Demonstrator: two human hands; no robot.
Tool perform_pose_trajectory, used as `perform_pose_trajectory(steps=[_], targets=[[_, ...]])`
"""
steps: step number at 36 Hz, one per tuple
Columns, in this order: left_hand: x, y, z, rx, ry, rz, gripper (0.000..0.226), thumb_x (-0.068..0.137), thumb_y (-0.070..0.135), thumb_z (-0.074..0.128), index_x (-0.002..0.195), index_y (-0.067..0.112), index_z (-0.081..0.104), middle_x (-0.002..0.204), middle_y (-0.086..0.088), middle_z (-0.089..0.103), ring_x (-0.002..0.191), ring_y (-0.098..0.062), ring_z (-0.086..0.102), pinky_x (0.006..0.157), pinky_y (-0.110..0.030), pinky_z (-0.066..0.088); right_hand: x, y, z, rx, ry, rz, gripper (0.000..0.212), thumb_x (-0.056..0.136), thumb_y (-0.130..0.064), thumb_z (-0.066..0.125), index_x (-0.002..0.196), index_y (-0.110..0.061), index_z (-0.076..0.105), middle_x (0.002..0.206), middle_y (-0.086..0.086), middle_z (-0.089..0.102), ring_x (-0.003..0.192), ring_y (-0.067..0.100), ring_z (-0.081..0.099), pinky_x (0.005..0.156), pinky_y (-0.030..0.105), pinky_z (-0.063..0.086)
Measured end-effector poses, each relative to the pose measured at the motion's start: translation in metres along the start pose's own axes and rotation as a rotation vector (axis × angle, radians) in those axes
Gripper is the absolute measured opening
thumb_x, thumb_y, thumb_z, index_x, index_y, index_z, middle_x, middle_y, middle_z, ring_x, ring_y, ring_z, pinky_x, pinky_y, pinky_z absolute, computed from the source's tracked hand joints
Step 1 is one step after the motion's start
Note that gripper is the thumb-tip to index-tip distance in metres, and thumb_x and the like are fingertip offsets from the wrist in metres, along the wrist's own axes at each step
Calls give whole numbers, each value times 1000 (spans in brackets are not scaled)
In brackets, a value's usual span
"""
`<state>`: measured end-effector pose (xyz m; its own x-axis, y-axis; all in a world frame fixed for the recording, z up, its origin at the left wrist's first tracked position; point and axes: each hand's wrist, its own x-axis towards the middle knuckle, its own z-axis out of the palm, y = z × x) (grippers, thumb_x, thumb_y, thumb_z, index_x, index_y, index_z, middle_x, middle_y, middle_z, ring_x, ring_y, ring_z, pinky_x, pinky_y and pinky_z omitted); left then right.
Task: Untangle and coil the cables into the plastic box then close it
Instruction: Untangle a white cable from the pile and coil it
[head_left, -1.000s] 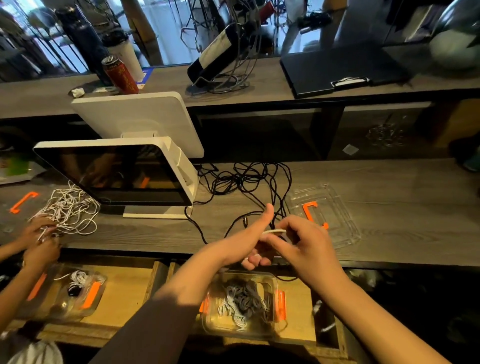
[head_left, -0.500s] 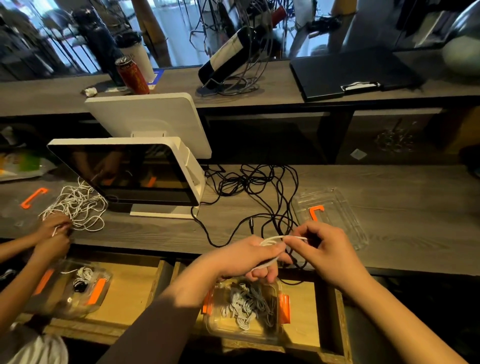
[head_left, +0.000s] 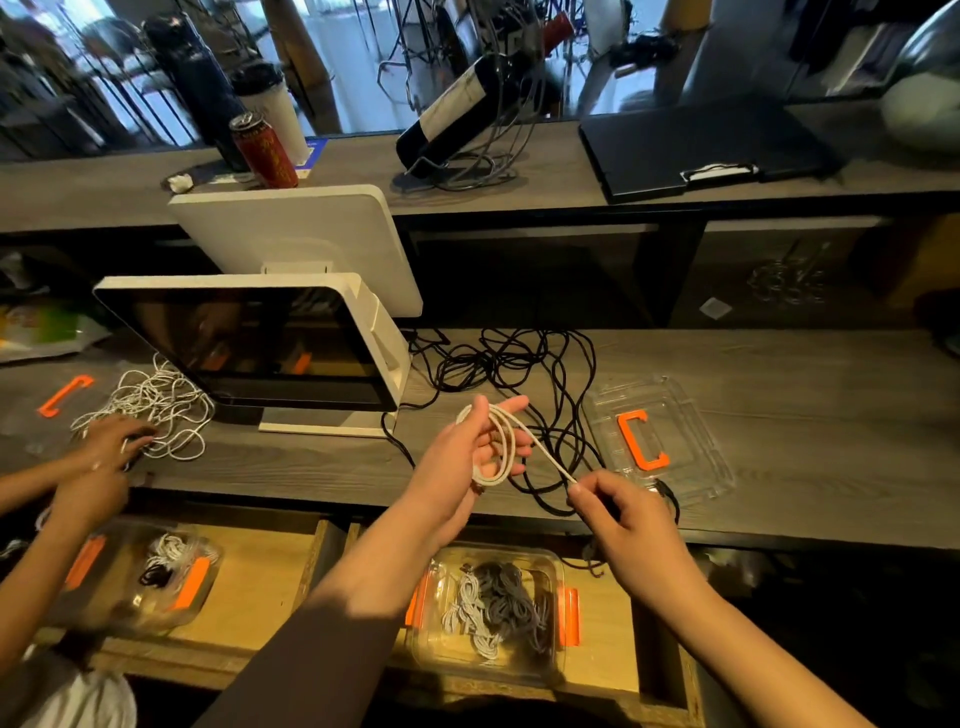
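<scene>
My left hand (head_left: 470, 452) is raised over the counter edge with a white cable (head_left: 506, 441) looped around its spread fingers. My right hand (head_left: 618, 512) pinches the free end of that cable, pulled taut to the lower right. Below them, in an open drawer, sits a clear plastic box (head_left: 558, 566) with orange clips, holding coiled white and grey cables. Its clear lid (head_left: 701, 431) with an orange clip lies on the counter to the right. A tangle of black cables (head_left: 514, 364) lies on the counter behind my hands.
A white point-of-sale screen (head_left: 260, 343) stands at the left of the counter. Another person's hands (head_left: 104, 452) work a pile of white cables (head_left: 156, 405) at far left, above a second clear box (head_left: 140, 577). A can, bottle and clipboard sit on the upper shelf.
My left hand has turned palm up and spread, with the white cable now looped around its fingers. My right hand has drawn the cable end down and to the right.
</scene>
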<state>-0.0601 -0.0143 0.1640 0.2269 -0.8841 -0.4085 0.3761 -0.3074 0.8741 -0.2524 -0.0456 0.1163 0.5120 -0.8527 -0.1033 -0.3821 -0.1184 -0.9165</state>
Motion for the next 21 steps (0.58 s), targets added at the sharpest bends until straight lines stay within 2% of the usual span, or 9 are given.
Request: perform_pose_trajectory(steps=[2, 5, 7, 9, 13, 17, 21], targets=[[-1, -1, 2, -25, 42, -1, 47, 107, 43, 33, 118, 21, 73, 101, -9, 72, 89, -15, 68, 75, -26, 56, 0, -2, 2, 5, -4, 1, 19, 98, -36, 55, 83, -30, 65, 71, -9, 61, 65, 13, 59, 61, 37, 53], [0, 1, 2, -287, 22, -60, 49, 107, 44, 33, 119, 16, 71, 101, -10, 73, 91, -17, 70, 85, -32, 55, -1, -4, 4, -12, -11, -4, 19, 98, -34, 55, 82, -30, 64, 70, -11, 60, 64, 9, 56, 61, 28, 45], [1, 3, 1, -443, 12, -84, 49, 107, 44, 33, 122, 14, 68, 99, -10, 73, 95, -20, 70, 97, -38, 49, -2, -4, 6, -14, -27, 11, 19, 98, -35, 55, 84, -30, 66, 72, -8, 63, 66, 9, 57, 63, 32, 46], [3, 3, 1, -484, 35, -76, 48, 107, 43, 33, 123, 12, 67, 93, -9, 72, 92, -21, 69, 99, -40, 49, -4, -5, 9, -11, -48, 19, 18, 98, -36, 55, 86, -30, 67, 74, -2, 64, 68, 12, 58, 65, 37, 48], [6, 2, 4, -479, 117, -54, 49, 108, 41, 31, 125, 9, 64, 73, -2, 60, 67, -13, 57, 77, -32, 51, -8, -11, 19, -3, -88, 16, 18, 98, -36, 55, 85, -32, 67, 75, 3, 65, 69, 16, 60, 66, 36, 48], [11, -3, 4, -501, 192, -25, 53, 108, 44, 30, 127, 5, 60, 63, 3, 44, 53, -8, 36, 53, -22, 32, -13, -14, 29, -18, -127, 23, 19, 97, -41, 56, 85, -32, 67, 75, 4, 66, 71, 20, 61, 69, 43, 49], [15, -8, 1, -461, 273, 57, 51, 108, 43, 33, 121, 4, 62, 59, 7, 38, 50, -5, 31, 46, -19, 29, -16, -22, 32, -8, -153, -3, 28, 94, -51, 52, 86, -30, 69, 77, 4, 67, 72, 19, 61, 69, 43, 49]])
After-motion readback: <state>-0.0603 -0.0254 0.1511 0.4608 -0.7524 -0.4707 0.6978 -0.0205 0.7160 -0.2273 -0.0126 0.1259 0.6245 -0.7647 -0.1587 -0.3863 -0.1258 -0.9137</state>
